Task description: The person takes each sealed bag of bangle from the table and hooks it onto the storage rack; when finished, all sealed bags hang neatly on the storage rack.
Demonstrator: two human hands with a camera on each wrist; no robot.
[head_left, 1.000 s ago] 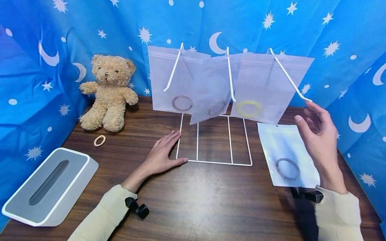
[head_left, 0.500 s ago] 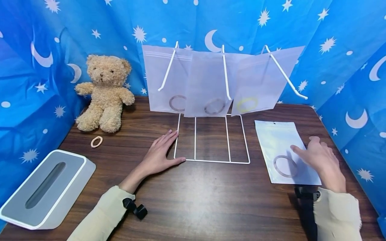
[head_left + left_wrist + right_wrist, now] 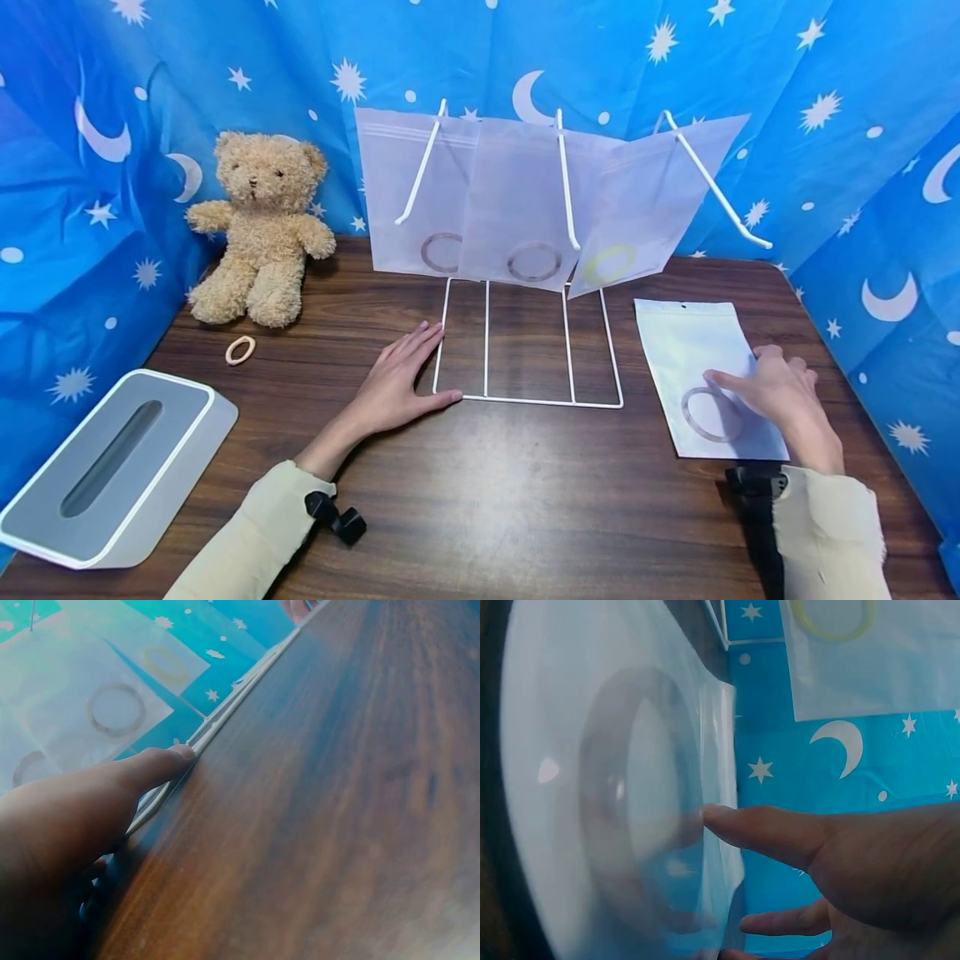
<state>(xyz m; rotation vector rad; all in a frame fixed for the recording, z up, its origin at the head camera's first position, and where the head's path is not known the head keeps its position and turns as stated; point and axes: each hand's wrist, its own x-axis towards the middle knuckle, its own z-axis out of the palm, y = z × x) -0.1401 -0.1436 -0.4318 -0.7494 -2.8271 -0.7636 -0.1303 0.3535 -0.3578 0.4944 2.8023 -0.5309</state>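
Observation:
A white wire rack stands mid-table with three prongs. From the prongs hang translucent zip bags: a left one and a middle one, each with a dark ring inside, and a right one with a yellow ring. My left hand lies flat at the rack's front left corner, thumb and fingertips touching its base wires. To the right, a fourth zip bag with a dark ring lies on the table. My right hand is over its right edge, thumb touching the bag, fingers extended and apart from the thumb.
A teddy bear sits at the back left, with a small wooden-looking ring in front of it. A grey and white tissue box stands at the left edge. A blue star-patterned curtain surrounds the wooden table.
My right hand has come down from the right prong's tip to the lying bag, then shifted left onto it. The hanging bags have swung. My left hand has stayed on the rack.

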